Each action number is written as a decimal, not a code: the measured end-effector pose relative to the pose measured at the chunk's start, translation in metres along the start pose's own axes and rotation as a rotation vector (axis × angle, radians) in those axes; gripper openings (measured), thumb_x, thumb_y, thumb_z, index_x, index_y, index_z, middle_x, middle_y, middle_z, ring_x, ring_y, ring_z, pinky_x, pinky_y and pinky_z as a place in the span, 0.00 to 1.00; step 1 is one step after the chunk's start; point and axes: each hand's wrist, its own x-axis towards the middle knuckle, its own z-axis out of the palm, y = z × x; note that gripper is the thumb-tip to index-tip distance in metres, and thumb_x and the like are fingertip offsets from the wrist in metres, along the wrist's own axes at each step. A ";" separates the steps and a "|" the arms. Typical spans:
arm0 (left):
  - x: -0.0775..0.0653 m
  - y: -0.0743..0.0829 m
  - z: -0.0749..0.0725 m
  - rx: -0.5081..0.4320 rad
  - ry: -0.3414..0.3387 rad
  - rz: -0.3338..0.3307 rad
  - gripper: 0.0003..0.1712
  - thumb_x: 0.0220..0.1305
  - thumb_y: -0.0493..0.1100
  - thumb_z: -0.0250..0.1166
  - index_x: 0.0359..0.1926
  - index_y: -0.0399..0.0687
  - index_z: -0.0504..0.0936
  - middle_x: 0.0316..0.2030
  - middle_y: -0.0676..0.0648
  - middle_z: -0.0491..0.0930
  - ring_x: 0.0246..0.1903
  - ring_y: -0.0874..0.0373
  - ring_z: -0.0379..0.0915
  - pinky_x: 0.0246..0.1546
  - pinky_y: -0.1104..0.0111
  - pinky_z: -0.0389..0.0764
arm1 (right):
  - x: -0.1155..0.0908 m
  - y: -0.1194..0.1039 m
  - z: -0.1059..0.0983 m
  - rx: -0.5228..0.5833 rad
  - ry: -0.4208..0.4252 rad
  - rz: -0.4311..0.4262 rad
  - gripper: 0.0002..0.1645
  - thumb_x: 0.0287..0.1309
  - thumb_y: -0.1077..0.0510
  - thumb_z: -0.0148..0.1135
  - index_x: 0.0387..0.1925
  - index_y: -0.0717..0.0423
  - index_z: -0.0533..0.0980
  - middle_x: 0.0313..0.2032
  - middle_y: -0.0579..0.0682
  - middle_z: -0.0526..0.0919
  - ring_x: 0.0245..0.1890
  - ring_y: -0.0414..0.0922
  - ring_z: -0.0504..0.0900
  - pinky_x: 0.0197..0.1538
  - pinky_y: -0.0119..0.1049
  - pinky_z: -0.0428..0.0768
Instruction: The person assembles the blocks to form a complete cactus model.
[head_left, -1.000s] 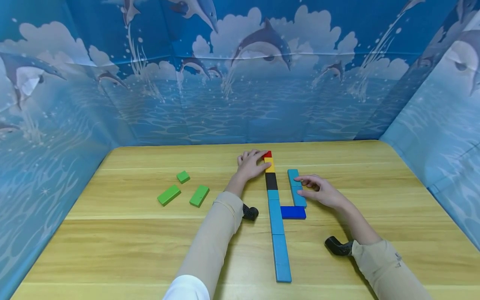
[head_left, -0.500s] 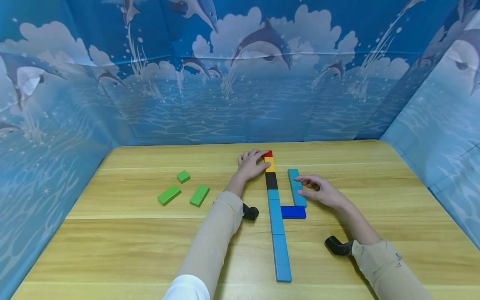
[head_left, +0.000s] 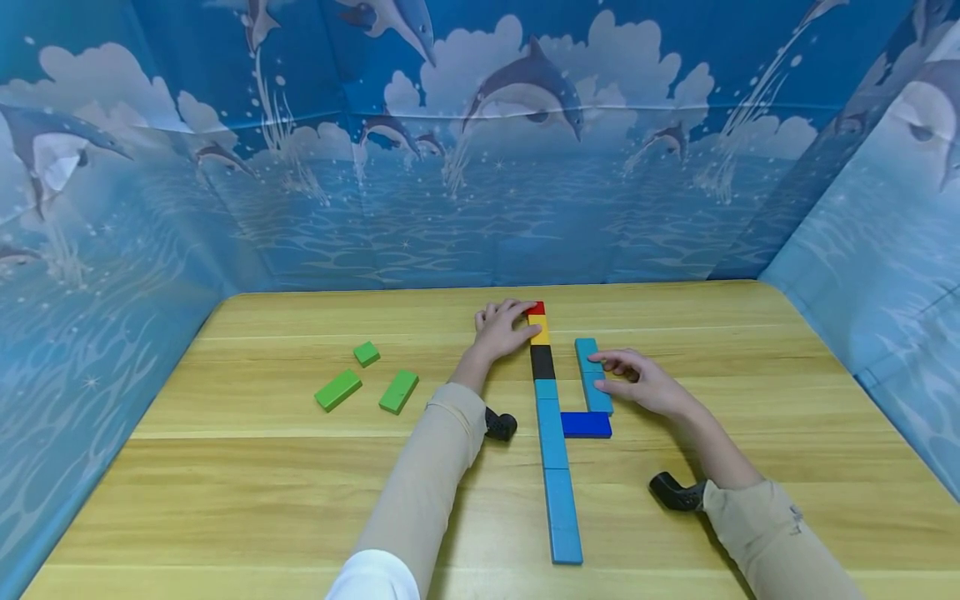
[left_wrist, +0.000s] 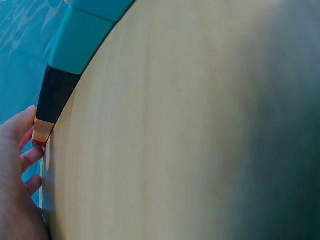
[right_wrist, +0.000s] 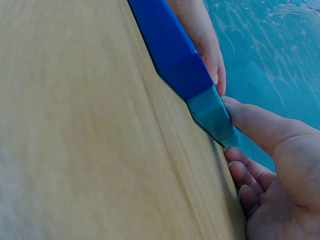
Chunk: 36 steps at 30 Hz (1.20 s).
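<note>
A row of flat blocks runs down the table: a red block (head_left: 538, 307), a yellow block (head_left: 542, 332), a black block (head_left: 542, 362) and several light-blue blocks (head_left: 553, 442). My left hand (head_left: 498, 332) is at the far end, index finger on the red block and thumb at the yellow one. A dark-blue block (head_left: 587, 425) juts right from the row. From its outer end, two light-blue blocks (head_left: 587, 354) extend away, end to end. My right hand (head_left: 647, 385) touches their right side with thumb and index fingertips. In the right wrist view, its other fingers (right_wrist: 241, 175) curve loosely.
Three green blocks (head_left: 338, 390) lie apart on the left of the wooden table (head_left: 247, 492). Black wrist-camera mounts (head_left: 677, 492) stick out from both sleeves. A blue dolphin-print cloth (head_left: 480, 217) encloses the back and sides.
</note>
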 end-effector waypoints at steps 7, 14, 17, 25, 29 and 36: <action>-0.001 -0.004 0.000 -0.128 0.069 0.011 0.31 0.61 0.59 0.56 0.65 0.62 0.64 0.62 0.52 0.62 0.55 0.53 0.52 0.53 0.55 0.47 | 0.000 -0.001 0.000 0.002 -0.003 -0.002 0.26 0.59 0.55 0.58 0.58 0.58 0.69 0.46 0.57 0.69 0.41 0.49 0.64 0.41 0.37 0.66; -0.008 -0.001 -0.013 -0.249 0.173 0.056 0.31 0.59 0.54 0.61 0.63 0.57 0.66 0.58 0.49 0.67 0.53 0.51 0.54 0.50 0.53 0.50 | 0.000 0.000 0.000 -0.004 -0.002 -0.012 0.25 0.60 0.56 0.58 0.58 0.59 0.68 0.45 0.57 0.69 0.40 0.49 0.64 0.40 0.36 0.66; -0.017 0.002 -0.020 -0.261 0.193 0.083 0.31 0.59 0.54 0.61 0.63 0.58 0.66 0.58 0.49 0.66 0.55 0.50 0.54 0.51 0.52 0.50 | -0.001 0.000 0.000 -0.005 -0.002 -0.013 0.25 0.60 0.55 0.57 0.58 0.59 0.68 0.46 0.57 0.69 0.41 0.49 0.64 0.41 0.36 0.66; -0.059 0.001 -0.035 -0.294 0.282 0.094 0.30 0.56 0.52 0.64 0.60 0.56 0.69 0.54 0.45 0.70 0.54 0.50 0.56 0.51 0.50 0.49 | 0.000 0.001 0.000 -0.012 0.005 -0.009 0.26 0.59 0.55 0.58 0.58 0.59 0.69 0.45 0.57 0.69 0.41 0.49 0.64 0.41 0.36 0.66; -0.086 -0.004 -0.039 -0.339 0.363 0.082 0.29 0.54 0.51 0.66 0.57 0.52 0.72 0.51 0.43 0.72 0.52 0.49 0.58 0.51 0.50 0.51 | 0.000 0.000 0.001 -0.009 0.005 -0.007 0.26 0.59 0.55 0.58 0.58 0.59 0.69 0.45 0.57 0.69 0.41 0.49 0.64 0.41 0.35 0.66; -0.128 -0.022 -0.040 -0.373 0.488 0.063 0.29 0.49 0.47 0.70 0.53 0.45 0.74 0.47 0.39 0.74 0.49 0.42 0.62 0.51 0.49 0.52 | -0.001 -0.001 0.000 -0.010 0.002 -0.010 0.26 0.60 0.55 0.57 0.58 0.60 0.68 0.44 0.57 0.69 0.40 0.49 0.63 0.40 0.35 0.66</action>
